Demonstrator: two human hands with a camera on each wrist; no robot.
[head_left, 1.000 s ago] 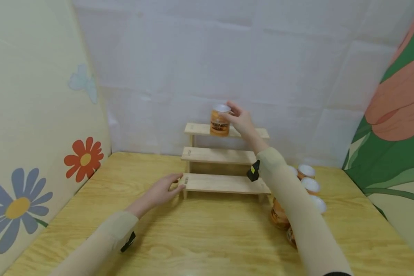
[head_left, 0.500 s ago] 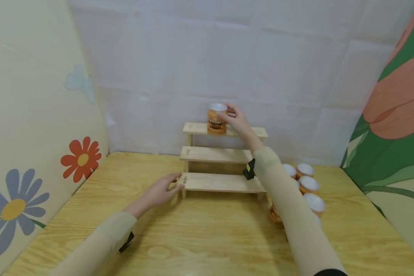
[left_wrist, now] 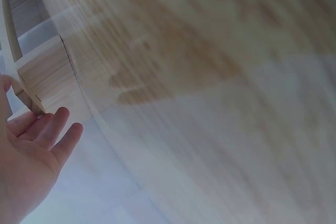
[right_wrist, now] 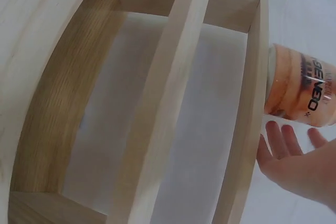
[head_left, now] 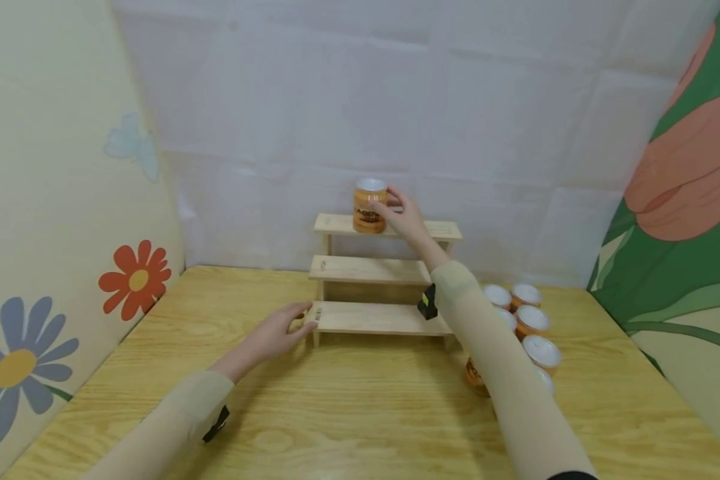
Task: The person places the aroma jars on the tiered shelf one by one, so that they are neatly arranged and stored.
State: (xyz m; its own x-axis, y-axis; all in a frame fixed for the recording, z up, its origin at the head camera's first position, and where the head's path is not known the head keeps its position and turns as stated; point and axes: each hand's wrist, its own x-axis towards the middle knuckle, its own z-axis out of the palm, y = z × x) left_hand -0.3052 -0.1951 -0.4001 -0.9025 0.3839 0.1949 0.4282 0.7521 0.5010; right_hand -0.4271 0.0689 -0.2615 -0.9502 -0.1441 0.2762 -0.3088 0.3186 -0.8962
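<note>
An orange can [head_left: 370, 217] with a white lid and dark lettering stands upright on the top step of a small three-step wooden shelf [head_left: 375, 269]. At the can's right side is my right hand [head_left: 405, 217]; its thumb overlaps the front in the head view. The right wrist view has the fingertips [right_wrist: 286, 131] along the can's side, fingers spread and fairly straight, with the can's base against the top board [right_wrist: 255, 77]. My left hand [head_left: 273, 335] touches the left end of the bottom step, fingers loosely extended; in the left wrist view fingertips meet the board's edge [left_wrist: 32, 102].
Several more orange cans [head_left: 531, 322] stand grouped on the wooden table [head_left: 336, 407] right of the shelf, partly hidden by the right sleeve. A white cloth [head_left: 312, 107] hangs close behind the shelf. Flower-printed panels [head_left: 42, 200] flank the table.
The can and right hand have moved slightly left along the top step. The fingers have come lower, from the lid's level to the can's side. The left hand stays at the bottom step.
</note>
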